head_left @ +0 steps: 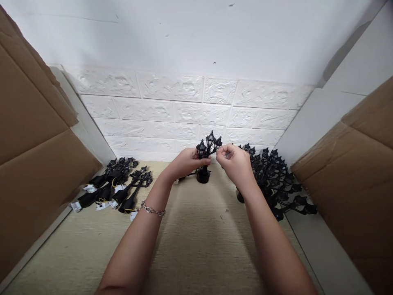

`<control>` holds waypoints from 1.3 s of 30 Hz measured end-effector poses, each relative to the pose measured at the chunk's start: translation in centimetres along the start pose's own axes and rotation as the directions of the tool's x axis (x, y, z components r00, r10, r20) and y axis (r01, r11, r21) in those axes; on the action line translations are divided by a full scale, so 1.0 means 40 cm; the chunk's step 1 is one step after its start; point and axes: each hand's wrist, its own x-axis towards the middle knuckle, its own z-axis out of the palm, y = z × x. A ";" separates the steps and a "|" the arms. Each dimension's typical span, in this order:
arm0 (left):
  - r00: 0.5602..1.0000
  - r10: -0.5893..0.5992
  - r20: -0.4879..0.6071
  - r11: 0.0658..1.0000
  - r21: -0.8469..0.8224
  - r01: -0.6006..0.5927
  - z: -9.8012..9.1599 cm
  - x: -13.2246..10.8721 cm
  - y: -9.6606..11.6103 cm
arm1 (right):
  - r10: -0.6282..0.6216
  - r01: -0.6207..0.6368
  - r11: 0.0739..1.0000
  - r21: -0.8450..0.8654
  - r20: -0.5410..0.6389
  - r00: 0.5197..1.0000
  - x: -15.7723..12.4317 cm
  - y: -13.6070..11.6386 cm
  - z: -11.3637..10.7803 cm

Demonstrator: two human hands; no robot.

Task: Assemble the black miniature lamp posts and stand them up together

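A small black model street lamp (206, 157) with three lantern heads stands upright on its round base at the middle of the beige mat (196, 237). My left hand (186, 162) is closed around its post just below the lanterns. My right hand (235, 162) is pinched at the right-hand lantern, its fingertips pressed together; I cannot make out anything in them. A chain bracelet (152, 210) hangs on my left wrist.
Several black lamps with yellow wires and white tags (115, 188) lie at the left of the mat. A pile of black lamps (274, 180) lies at the right. Cardboard panels (33, 143) (353, 180) flank both sides; a white brick-pattern wall (172, 110) stands behind.
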 end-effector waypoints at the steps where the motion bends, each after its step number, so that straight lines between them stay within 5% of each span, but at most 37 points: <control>1: 1.000 -0.007 0.001 1.000 -0.006 0.007 -0.001 0.000 0.000 | 0.002 -0.002 1.000 -0.001 0.003 1.000 0.001 0.001 -0.001; 11: 1.000 -0.018 -0.025 1.000 -0.019 0.017 -0.005 -0.004 -0.002 | 0.025 -0.022 0.999 -0.046 0.055 0.998 0.009 0.021 0.005; 22: 0.997 0.034 0.065 0.999 -0.008 -0.034 0.006 -0.003 -0.005 | 0.006 0.003 0.992 -0.130 0.067 0.998 0.001 0.012 0.025; 39: 0.995 0.093 -0.030 0.965 0.248 -0.083 0.030 -0.013 0.022 | -0.036 0.041 0.968 -0.246 0.025 0.999 -0.008 0.009 0.027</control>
